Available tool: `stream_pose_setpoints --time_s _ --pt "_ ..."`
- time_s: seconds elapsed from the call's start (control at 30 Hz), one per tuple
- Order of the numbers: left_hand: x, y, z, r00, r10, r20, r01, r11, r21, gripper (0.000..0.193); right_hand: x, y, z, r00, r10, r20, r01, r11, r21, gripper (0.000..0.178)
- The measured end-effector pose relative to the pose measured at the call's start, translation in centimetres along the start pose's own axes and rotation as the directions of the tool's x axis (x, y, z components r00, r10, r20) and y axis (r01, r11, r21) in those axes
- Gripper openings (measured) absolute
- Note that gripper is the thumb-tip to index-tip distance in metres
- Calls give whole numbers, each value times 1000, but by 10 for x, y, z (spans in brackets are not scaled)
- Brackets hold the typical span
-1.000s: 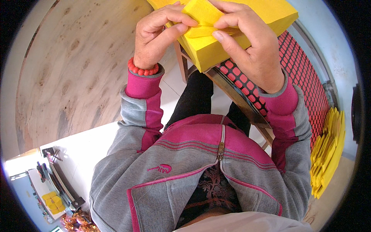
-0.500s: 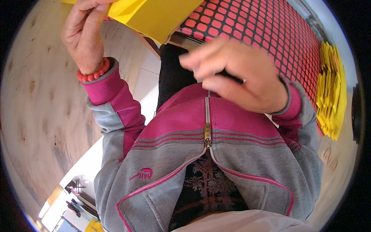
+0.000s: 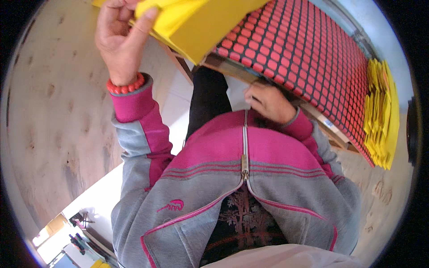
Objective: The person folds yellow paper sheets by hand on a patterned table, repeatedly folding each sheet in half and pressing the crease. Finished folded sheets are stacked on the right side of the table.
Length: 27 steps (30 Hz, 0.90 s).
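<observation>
Lower now than half a second ago, the right hand [image 3: 271, 105] has dropped from in front of the table's edge to just under it, near the lap, while the left hand [image 3: 119, 47] stays up at the yellow folded sheet [image 3: 172, 13]. That sheet lies at the top of the view, directly to the right of the left hand, whose thumb presses on its near layers with the fingers curled in close, gripping its left edge; the upper part runs out of the picture. Just beneath the sheet sits a yellow block [image 3: 212, 29] with a flat side, its near corner reaching the wooden table frame [image 3: 230, 69]. From there a red-and-black checked table cover [image 3: 295, 44] spreads to the right, ending beside a bundle of yellow folded pieces [image 3: 382, 116]. The right hand is well apart from the yellow sheet, its fingers bent; whether it holds anything cannot be told. A red bead bracelet [image 3: 126, 85] circles the left wrist, above the grey-and-magenta jacket's [image 3: 286, 149] cuff.
</observation>
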<state>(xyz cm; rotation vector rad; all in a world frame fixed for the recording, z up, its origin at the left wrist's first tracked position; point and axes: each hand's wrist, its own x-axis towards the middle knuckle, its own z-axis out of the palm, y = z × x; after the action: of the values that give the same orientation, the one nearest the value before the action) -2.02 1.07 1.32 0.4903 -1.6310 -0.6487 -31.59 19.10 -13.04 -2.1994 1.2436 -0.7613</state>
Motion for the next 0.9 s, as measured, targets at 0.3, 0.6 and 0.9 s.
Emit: stream_pose_setpoints --time_s 0.3,0.6,0.9 --pt "29 49 6 936 91 340 -221 905 364 34 13 -78 -65 980 -65 190 27 980 198 15" --pt "52 43 6 972 -38 231 6 990 141 18 29 -90 -110 990 -6 137 -42 940 338 14" --pt "74 82 16 993 37 108 -68 952 298 18 86 -87 -148 982 181 50 -145 560 815 51"
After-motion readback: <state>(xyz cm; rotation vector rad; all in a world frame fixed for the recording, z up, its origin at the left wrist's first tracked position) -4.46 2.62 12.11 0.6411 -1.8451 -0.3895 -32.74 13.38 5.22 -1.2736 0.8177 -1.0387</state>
